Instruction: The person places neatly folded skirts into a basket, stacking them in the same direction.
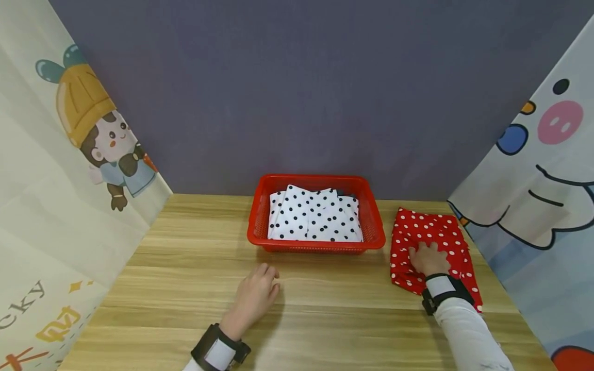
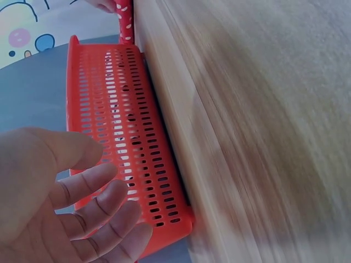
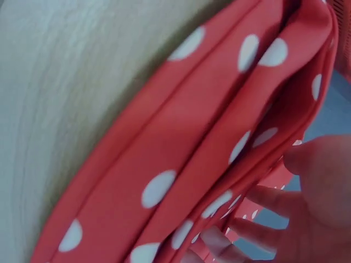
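Observation:
A folded red cloth with white dots lies on the table at the right. My right hand rests on top of it with the fingers spread; in the right wrist view the fingertips touch the upper layer of its loose folds. Toward the table's middle, my left hand hovers near the front of a red plastic basket, holding nothing, its fingers loosely bent. Inside the basket sits a folded white cloth with black dots. From the left wrist, the slotted basket side shows just beyond the fingers.
The wood-grain table meets a dark grey wall right behind the basket. Printed curtains with cartoon figures hang along both sides, the right one close to the red cloth. Something dark peeks out behind the white cloth.

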Tool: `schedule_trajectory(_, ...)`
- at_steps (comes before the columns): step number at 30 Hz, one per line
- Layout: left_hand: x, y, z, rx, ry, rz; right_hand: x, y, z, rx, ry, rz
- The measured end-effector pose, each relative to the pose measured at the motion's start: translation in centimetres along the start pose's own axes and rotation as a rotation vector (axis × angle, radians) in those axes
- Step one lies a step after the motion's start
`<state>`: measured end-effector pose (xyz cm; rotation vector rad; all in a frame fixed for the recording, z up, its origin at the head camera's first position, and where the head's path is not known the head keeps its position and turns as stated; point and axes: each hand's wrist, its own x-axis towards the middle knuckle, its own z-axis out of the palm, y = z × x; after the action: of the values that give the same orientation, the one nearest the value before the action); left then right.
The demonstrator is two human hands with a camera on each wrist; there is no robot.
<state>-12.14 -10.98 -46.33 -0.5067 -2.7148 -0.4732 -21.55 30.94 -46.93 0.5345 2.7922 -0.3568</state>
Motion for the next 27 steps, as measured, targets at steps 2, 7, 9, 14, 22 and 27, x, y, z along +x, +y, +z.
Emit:
schedule_trajectory(2, 0.0, 0.0, 0.0, 0.000, -0.004, 0.001, 0.0, 0.0, 0.0, -0.016, -0.007, -0.005)
schedule_trajectory(7, 0.0, 0.1, 0.0, -0.004, -0.014, -0.004, 0.1, 0.2, 0.2, -0.038, -0.011, -0.027)
schedule_trajectory(9, 0.0, 0.2, 0.0, -0.001, -0.014, -0.006, 0.0, 0.3, 0.2, -0.039, -0.015, -0.044)
schedule_trajectory(14, -0.1, 0.2, -0.2, 0.005, -0.018, 0.007, -0.4, 0.5, 0.1, -0.028, -0.019, -0.073)
schedule_trajectory(22, -0.2, 0.1, -0.3, -0.001, -0.030, 0.033, -1.0, 1.0, 0.7, -0.059, -0.029, -0.086)
schedule_trajectory(27, -0.2, 0.1, -0.3, -0.009, -0.023, 0.052, -1.5, 1.3, 0.4, -0.089, -0.062, -0.120)
